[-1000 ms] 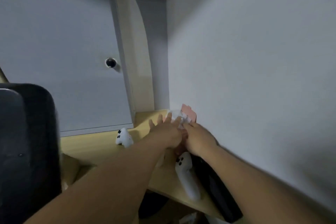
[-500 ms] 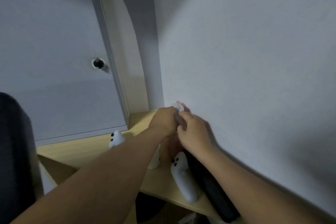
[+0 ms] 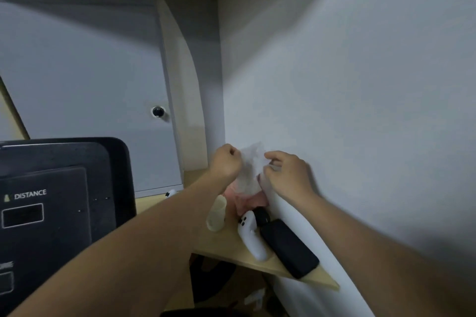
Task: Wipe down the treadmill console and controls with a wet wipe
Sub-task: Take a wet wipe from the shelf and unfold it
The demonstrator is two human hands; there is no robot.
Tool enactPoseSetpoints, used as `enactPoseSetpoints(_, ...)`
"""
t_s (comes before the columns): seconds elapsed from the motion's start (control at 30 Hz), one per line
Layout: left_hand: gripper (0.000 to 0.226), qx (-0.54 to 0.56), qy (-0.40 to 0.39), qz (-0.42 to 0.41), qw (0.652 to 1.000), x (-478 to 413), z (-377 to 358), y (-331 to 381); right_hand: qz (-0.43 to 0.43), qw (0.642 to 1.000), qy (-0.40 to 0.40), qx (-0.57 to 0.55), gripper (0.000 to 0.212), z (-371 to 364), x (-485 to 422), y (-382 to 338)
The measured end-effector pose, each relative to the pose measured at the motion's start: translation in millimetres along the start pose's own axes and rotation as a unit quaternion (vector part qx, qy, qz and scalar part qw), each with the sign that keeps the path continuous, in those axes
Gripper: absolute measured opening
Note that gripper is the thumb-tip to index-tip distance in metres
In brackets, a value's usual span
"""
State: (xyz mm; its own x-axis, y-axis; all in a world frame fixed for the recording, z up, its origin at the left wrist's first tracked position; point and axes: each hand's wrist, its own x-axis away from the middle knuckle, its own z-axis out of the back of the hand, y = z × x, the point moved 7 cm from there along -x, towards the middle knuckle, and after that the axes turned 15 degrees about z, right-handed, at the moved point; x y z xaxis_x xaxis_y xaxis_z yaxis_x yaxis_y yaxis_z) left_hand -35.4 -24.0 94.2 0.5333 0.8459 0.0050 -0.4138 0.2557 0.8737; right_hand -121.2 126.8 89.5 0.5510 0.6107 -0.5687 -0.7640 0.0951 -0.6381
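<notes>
A white wet wipe hangs between my two hands above a pink wipe pack on the wooden shelf. My left hand is closed on the wipe's left edge. My right hand pinches its right edge. The wipe's lower end reaches down to the pack; whether it is free of the pack I cannot tell. The black treadmill console fills the lower left, with a "DISTANCE" label and a dark display window, well left of both hands.
On the shelf lie a white controller, a black device next to the wall, and a cream cup-like object. A second white controller peeks out behind my left forearm. A grey cabinet door with a black knob stands behind.
The wipe has been drawn up out of the pink pack and spread between my hands, which have moved apart. The view swung so the console is back at lower left.
</notes>
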Motion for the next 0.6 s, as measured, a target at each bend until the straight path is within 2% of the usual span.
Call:
enactPoseSetpoints(0.13,0.022,0.084,0.024,-0.027,0.996,21,35,38,0.038,0.999,0.013,-0.014,0.034,19,-11,-39)
enactPoseSetpoints(0.23,0.019,0.127,0.041,-0.059,0.989,55,72,56,0.016,0.980,0.069,-0.186,0.010,23,-5,-82)
enactPoseSetpoints(0.3,0.012,0.187,0.036,-0.083,0.978,94,101,61,0.022,0.951,0.101,-0.291,0.016,23,11,-119)
enactPoseSetpoints(0.37,0.011,0.225,0.039,-0.128,0.965,138,132,58,0.060,0.935,0.097,-0.335,0.012,25,32,-159)
enactPoseSetpoints(0.47,0.025,0.219,0.045,-0.182,0.958,193,183,37,0.116,0.925,0.051,-0.359,0.027,23,60,-211)
enactPoseSetpoints(0.6,0.040,0.227,0.079,-0.131,0.962,235,245,-21,0.148,0.910,0.012,-0.388,0.031,4,85,-261)
